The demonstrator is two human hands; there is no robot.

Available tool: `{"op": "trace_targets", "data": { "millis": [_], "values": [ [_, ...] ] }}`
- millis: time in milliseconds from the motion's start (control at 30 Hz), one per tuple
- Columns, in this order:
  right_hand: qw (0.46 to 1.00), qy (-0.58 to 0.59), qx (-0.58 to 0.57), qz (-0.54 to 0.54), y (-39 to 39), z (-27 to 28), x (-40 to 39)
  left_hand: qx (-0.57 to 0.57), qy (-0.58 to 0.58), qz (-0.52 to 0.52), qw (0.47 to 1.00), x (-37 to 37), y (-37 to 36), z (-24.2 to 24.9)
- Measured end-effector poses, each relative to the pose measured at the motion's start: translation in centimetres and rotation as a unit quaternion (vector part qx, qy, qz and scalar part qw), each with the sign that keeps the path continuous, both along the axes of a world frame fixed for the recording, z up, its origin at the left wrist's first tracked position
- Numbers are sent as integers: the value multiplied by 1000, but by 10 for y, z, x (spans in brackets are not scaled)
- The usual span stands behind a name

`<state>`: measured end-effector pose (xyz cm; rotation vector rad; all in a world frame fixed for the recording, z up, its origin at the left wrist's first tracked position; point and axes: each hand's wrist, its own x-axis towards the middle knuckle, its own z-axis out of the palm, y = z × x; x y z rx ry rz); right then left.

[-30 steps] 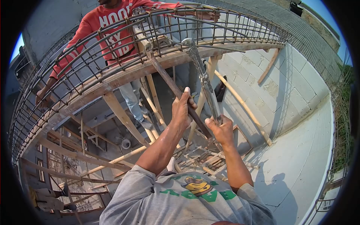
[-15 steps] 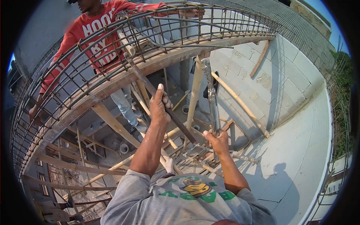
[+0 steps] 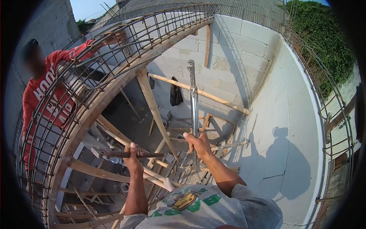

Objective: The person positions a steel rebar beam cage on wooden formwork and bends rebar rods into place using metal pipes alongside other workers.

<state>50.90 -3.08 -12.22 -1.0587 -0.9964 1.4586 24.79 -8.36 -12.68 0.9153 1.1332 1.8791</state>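
My left hand point(image 3: 133, 160) is closed around the handle of a hammer point(image 3: 150, 155), which lies nearly level with its head pointing left. In my right hand point(image 3: 199, 144), a long silver metal bar point(image 3: 195, 108) stands upright. Its upper end is rough and knobbed, and its lower end shows below my fist. My two hands are apart in front of my shirt. To the left of both hands curves a wooden formwork beam point(image 3: 126, 76) with a rebar cage point(image 3: 152, 28) on it.
A co-worker in a red sweatshirt point(image 3: 47, 95) stands behind the cage, one hand on the bars. Wooden poles point(image 3: 152, 103) prop the beam above a deep drop with scattered timber. Pale block walls point(image 3: 251, 38) enclose the right side. Rebar point(image 3: 324, 126) runs along the right wall's top.
My view has turned right. The hammer has swung from a steep slant to nearly level, and my left hand is lower. The metal bar stays in my right hand.
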Motion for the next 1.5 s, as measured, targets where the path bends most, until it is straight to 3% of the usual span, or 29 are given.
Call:
{"op": "trace_targets", "data": {
  "millis": [100,300,500,567,633,767,933,1000,1133,1367,1500],
  "values": [
    [999,-33,-9,5,1,-12,13,-50,-31,41,997,-2,-16,-33],
    [991,-28,66,110,-33,-46,0,-150,-82,-22,985,34,-34,-44],
    [989,-88,-2,121,-24,-39,5,-198,-111,-64,972,56,-32,-49],
    [997,23,32,73,-2,-21,8,-214,-94,-62,970,52,-42,-52],
    [989,136,13,60,25,0,8,-208,-170,-74,960,47,-50,-66],
    [980,197,-34,15,71,32,-7,-235,-199,13,951,33,-86,-61],
    [973,187,58,124,136,37,-51,-193,-178,143,954,23,-131,-67],
    [970,171,87,151,112,61,-94,-185,-224,195,937,13,-147,-97],
    [961,157,102,205,65,96,-155,-183,-352,262,880,9,-205,-101],
    [947,155,117,256,74,57,-179,-193,-450,401,774,18,-263,-146],
    [942,203,118,240,79,55,-184,-205,-465,392,767,19,-262,-149]
  ]
}}
